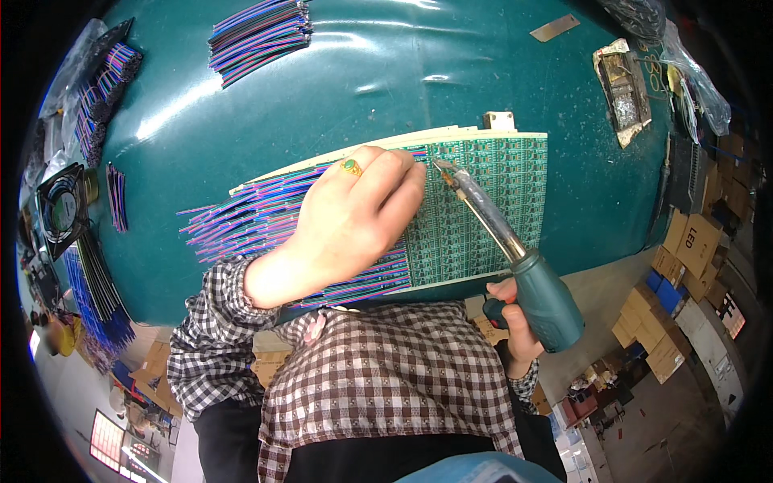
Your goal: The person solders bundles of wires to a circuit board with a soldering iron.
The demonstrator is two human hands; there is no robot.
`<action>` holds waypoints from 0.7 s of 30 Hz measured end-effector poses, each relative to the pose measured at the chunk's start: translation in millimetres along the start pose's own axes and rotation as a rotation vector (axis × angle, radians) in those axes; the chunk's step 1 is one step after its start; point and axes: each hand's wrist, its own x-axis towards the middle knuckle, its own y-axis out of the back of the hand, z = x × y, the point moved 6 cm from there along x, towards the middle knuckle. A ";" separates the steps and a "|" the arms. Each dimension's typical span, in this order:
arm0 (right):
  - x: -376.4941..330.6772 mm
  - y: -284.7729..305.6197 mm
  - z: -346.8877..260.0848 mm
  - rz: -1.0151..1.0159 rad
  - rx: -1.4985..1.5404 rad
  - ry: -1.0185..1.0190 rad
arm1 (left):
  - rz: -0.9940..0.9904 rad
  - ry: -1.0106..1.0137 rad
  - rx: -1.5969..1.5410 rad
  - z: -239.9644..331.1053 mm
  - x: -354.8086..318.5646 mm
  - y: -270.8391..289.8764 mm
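Observation:
A panel of small green circuit boards [475,209] lies on the green table, with many multicoloured wires [250,209] running off its left side. Over the upper middle of the panel is my left hand [358,205], a ring on one finger. Its fingers are pressed together on a wire bundle at the board edge; the fingertips partly hide the wire ends. My right hand [519,326] grips a green-handled soldering gun [547,302] from below. The gun's tip touches or hovers just over the boards, right beside my left fingertips; I cannot tell which.
A stack of wire bundles [259,36] lies at the far left, and a small bundle [117,197] nearer the left edge. A black fan [60,205] stands beyond it. At the right are a soiled metal tray [624,92] and a flat metal strip [554,28]. A small white block [499,121] touches the panel's far edge.

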 end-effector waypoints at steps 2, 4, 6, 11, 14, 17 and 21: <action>0.0 0.1 0.5 0.001 -0.004 -0.003 | -0.003 0.005 -0.009 0.1 0.6 0.5; 0.0 0.7 1.1 0.003 -0.010 -0.007 | -0.002 0.038 -0.064 -1.5 1.2 1.3; 0.2 -0.3 1.1 -0.021 -0.060 0.018 | -0.006 0.044 -0.067 -2.5 1.4 0.8; 1.1 -3.4 -0.8 0.001 -0.005 -0.012 | 0.001 0.062 -0.111 -6.1 0.8 1.6; 0.8 -0.5 1.1 -0.009 -0.030 0.001 | -0.005 0.058 -0.114 -6.9 2.1 2.3; 0.3 -0.8 1.3 -0.025 -0.065 0.022 | -0.003 0.060 -0.135 -8.7 2.3 1.2; 0.6 -1.7 -0.5 -0.001 -0.019 -0.010 | 0.001 0.052 -0.126 -7.4 2.0 2.1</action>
